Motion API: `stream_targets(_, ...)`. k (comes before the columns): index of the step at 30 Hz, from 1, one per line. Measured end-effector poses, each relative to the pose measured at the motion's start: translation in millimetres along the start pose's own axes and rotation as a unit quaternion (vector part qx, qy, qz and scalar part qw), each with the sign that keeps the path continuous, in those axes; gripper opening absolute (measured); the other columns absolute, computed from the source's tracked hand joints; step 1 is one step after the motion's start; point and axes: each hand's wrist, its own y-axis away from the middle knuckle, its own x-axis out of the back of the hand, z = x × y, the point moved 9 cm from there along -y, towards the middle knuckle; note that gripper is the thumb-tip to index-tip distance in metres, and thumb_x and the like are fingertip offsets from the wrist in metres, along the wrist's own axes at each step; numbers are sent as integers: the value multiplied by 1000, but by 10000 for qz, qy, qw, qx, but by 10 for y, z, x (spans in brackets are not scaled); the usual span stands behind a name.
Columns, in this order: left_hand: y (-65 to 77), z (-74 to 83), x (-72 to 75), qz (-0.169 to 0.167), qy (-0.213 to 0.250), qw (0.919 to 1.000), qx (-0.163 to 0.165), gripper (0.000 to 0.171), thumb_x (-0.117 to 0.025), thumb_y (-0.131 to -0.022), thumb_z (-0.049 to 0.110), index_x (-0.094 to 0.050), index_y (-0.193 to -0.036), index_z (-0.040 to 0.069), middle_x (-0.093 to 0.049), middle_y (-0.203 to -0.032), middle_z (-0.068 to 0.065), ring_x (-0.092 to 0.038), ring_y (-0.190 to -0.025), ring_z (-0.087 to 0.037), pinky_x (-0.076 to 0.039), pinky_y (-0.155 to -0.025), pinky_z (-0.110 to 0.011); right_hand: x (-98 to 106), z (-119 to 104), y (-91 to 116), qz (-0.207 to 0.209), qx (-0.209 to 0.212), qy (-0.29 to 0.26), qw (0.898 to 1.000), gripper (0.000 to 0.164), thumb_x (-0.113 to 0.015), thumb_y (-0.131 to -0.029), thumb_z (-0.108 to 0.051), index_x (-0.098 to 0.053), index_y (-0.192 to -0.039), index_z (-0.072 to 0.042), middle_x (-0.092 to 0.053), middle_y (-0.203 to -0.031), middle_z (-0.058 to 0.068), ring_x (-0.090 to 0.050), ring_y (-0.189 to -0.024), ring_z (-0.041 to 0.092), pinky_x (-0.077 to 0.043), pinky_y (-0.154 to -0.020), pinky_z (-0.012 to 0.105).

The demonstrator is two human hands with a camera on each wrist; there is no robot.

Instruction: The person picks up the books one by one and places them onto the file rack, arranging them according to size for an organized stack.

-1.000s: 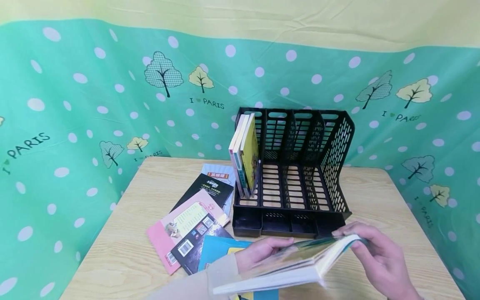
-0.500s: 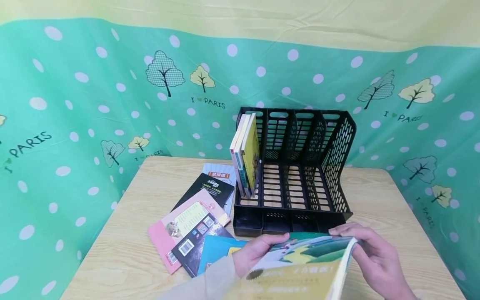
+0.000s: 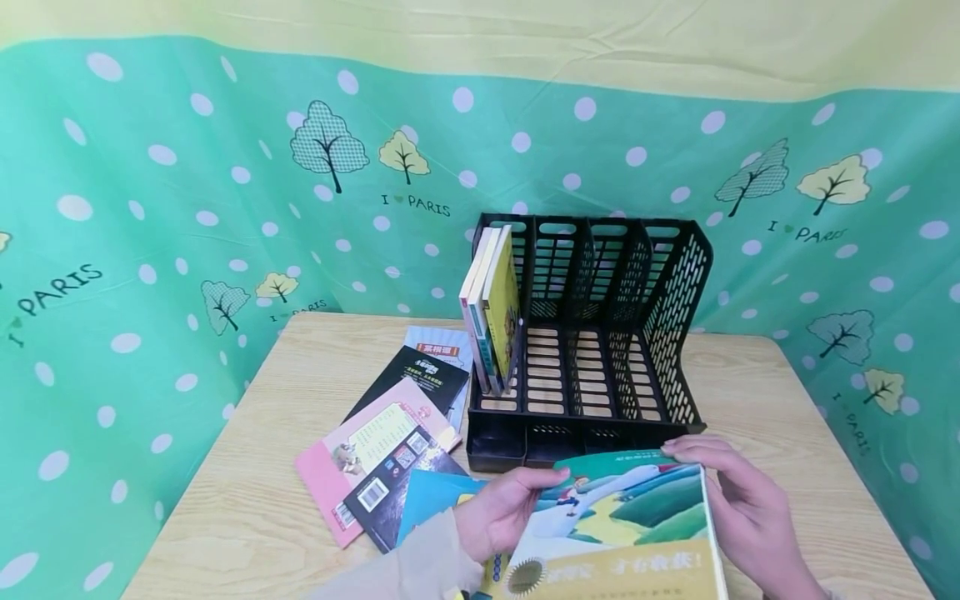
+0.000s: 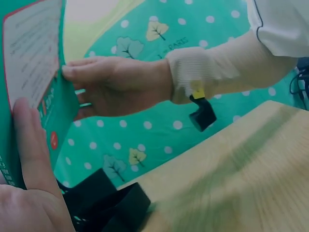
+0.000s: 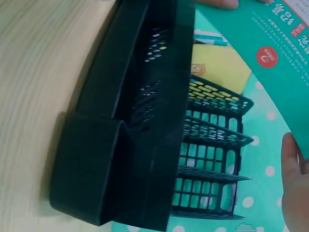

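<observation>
A picture book with a green, white and gold cover is held between both hands at the table's front, its illustrated cover facing up toward the head camera. The left hand pinches its left edge, thumb on the cover. On the opposite edge, the right hand grips with its fingers at the upper corner. The green other cover of the book, with a pale text panel, shows in the left wrist view. Just beyond the book stands a black desktop file rack; several books stand upright in its leftmost slot.
Left of the rack, several books overlap on the wooden table: a black book, a pink book, a dark book with barcode and a blue book partly under the left arm. A patterned green cloth hangs behind.
The book has turned from nearly edge-on to showing its illustrated cover to the head camera. Both hands have kept hold of it and shifted only slightly. Rack and other books have not moved.
</observation>
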Motion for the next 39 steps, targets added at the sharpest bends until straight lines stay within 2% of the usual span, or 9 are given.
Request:
stream_targets(4, 57, 70, -27, -97, 59, 9998, -177, 34, -52, -97, 16, -54, -128, 4, -65, -119, -10, -60, -112, -20, -41, -103, -32, 0, 53, 22, -24, -210, 112, 9997, 26, -57, -88, 13, -53, -112, 19, -58, -118, 27, -50, -119, 25, -40, -102, 23)
stream_targets(8, 129, 176, -38, -195, -103, 9989, -409, 40, -49, -98, 14, -46, -135, -1, -61, -126, -14, -57, -117, -23, -40, -103, -35, -15, 101, 42, -73, -357, 285, 9989, 26, -56, -88, 15, -54, -113, 19, -56, -122, 28, -50, -123, 24, -40, -102, 22)
stream_targets(11, 183, 268, -16, -159, -413, 9969, -649, 40, -48, -98, 13, -46, -135, -2, -61, -124, -15, -59, -115, -24, -43, -100, -37, -30, 119, 50, -80, -268, 787, 9965, 21, -52, -92, 12, -57, -111, 17, -58, -121, 27, -50, -125, 24, -38, -105, 23)
stream_targets(14, 224, 321, 22, -91, -515, 9958, -748, 38, -49, -98, 11, -46, -134, -2, -63, -121, -16, -60, -112, -25, -44, -98, -39, -55, 96, 51, -93, 104, 1443, 9894, 20, -49, -96, 5, -60, -108, 15, -61, -117, 25, -50, -125, 27, -36, -106, 24)
stream_targets(18, 268, 376, 70, -14, -611, 9944, -867, 37, -49, -98, 9, -46, -133, -3, -64, -119, -17, -60, -112, -26, -44, -97, -40, -111, 41, 51, -150, 725, 2146, 9739, 25, -49, -99, -6, -64, -104, 14, -64, -112, 24, -53, -120, 28, -38, -105, 25)
stream_targets(23, 327, 453, 126, 302, -775, 9902, -1118, 35, -54, -95, 9, -49, -128, -3, -65, -116, -19, -62, -108, -28, -47, -93, -41, -181, -3, 23, -240, 1255, 2580, 9576, 29, -48, -100, -10, -66, -102, 13, -66, -108, 25, -59, -113, 26, -41, -102, 23)
stream_targets(27, 382, 503, 141, 627, -822, 9859, -1316, 30, -57, -94, 9, -54, -121, -3, -65, -113, -21, -63, -105, -30, -49, -91, -41, -224, -40, -15, -273, 1530, 2644, 9518, 27, -49, -99, -8, -66, -102, 13, -66, -106, 27, -60, -112, 28, -42, -101, 25)
stream_targets(30, 425, 556, 138, 832, -875, 9811, -1510, 30, -59, -92, 8, -54, -119, -4, -65, -112, -23, -64, -103, -31, -50, -89, -41, -238, -36, -21, -377, 1516, 2806, 9470, 28, -48, -100, -9, -66, -104, 13, -65, -109, 27, -59, -115, 28, -42, -101, 25)
stream_targets(39, 502, 693, 68, 1050, -1404, 9664, -1881, 39, -52, -95, 5, -45, -129, -11, -61, -116, -27, -62, -106, -33, -50, -89, -41, -204, 101, 25, -705, 1103, 3336, 9336, 35, -46, -102, -19, -66, -110, 9, -62, -118, 25, -55, -120, 26, -38, -103, 21)
